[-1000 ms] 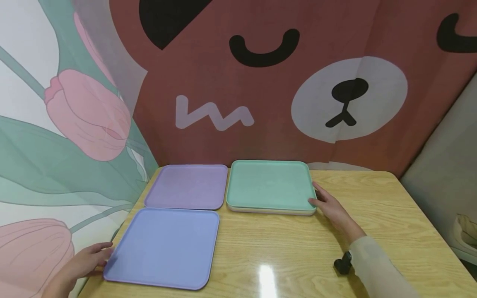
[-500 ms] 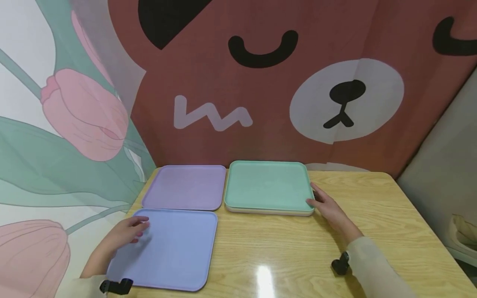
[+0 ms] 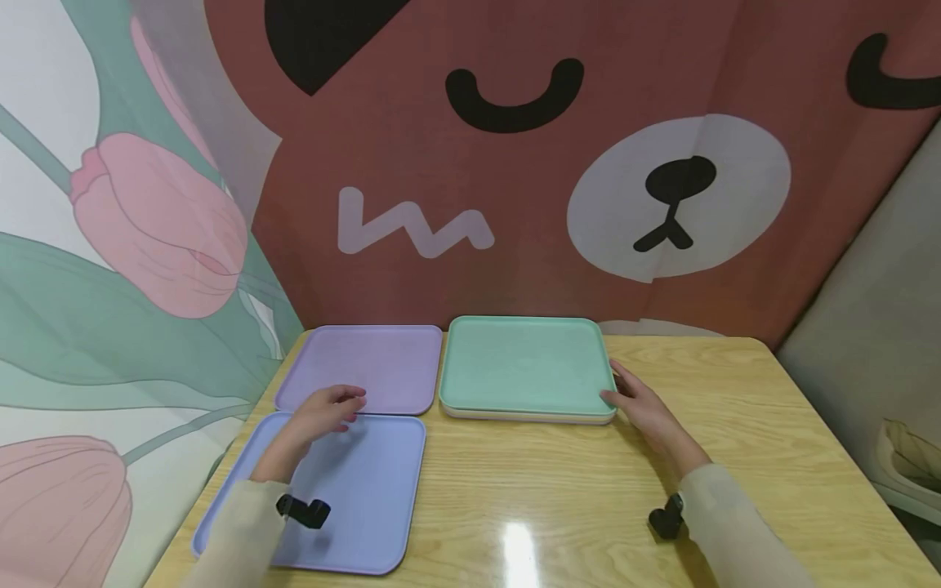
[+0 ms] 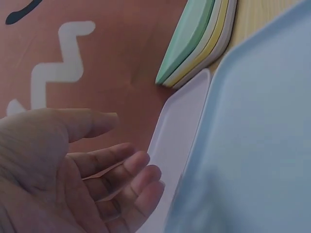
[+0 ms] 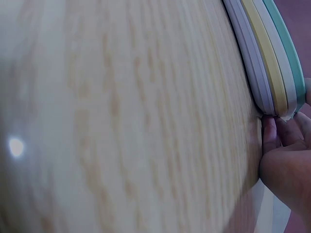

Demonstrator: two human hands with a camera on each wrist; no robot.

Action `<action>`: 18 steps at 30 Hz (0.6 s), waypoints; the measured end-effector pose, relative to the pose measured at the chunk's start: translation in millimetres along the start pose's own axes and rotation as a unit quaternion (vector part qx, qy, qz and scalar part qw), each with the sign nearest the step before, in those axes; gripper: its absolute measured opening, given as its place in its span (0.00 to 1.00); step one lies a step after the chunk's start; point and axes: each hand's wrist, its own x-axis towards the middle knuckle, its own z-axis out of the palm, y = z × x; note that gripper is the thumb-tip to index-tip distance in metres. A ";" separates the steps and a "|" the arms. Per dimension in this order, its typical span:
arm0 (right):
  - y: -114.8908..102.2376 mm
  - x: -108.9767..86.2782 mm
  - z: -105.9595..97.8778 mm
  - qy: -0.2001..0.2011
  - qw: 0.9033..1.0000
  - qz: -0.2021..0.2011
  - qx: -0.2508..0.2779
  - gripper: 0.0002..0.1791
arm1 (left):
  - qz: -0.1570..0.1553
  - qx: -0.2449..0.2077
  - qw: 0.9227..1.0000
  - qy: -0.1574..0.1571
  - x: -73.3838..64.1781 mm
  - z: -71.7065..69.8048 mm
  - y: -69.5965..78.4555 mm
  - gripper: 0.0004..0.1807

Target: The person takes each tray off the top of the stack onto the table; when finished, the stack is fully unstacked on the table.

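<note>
A mint-green tray tops a stack of several trays at the back of the table. The right wrist view shows a yellow tray among its layers. At the stack's right end, my right hand grips the edge, thumb over the green rim and fingers against the side. My left hand holds nothing, fingers loosely bent, above where a purple tray meets a blue tray. In the left wrist view the left palm faces the camera, with the green-topped stack beyond the fingers.
The wooden table runs to a wall hanging with a printed bear. A flower-printed cloth borders the left side. Black wrist cameras sit on both cuffs, and a pale bin stands beyond the right edge.
My left hand has moved from the blue tray's left edge rightward and away from me, across that tray to the purple one's front edge. The right hand stays at the stack.
</note>
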 end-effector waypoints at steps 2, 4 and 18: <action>-0.8 -0.3 0.2 0.001 1.000 0.001 0.000 0.43 | -0.004 -0.006 1.000 0.005 8.6 7.4 6.0 0.26; -1.8 -0.9 0.2 0.000 1.000 0.002 -0.001 0.43 | -0.004 -0.013 1.000 0.010 16.9 14.7 11.6 0.26; -5.0 -2.6 1.0 -0.001 1.000 0.008 0.006 0.43 | 0.064 -0.081 0.995 0.010 56.4 65.5 48.9 0.22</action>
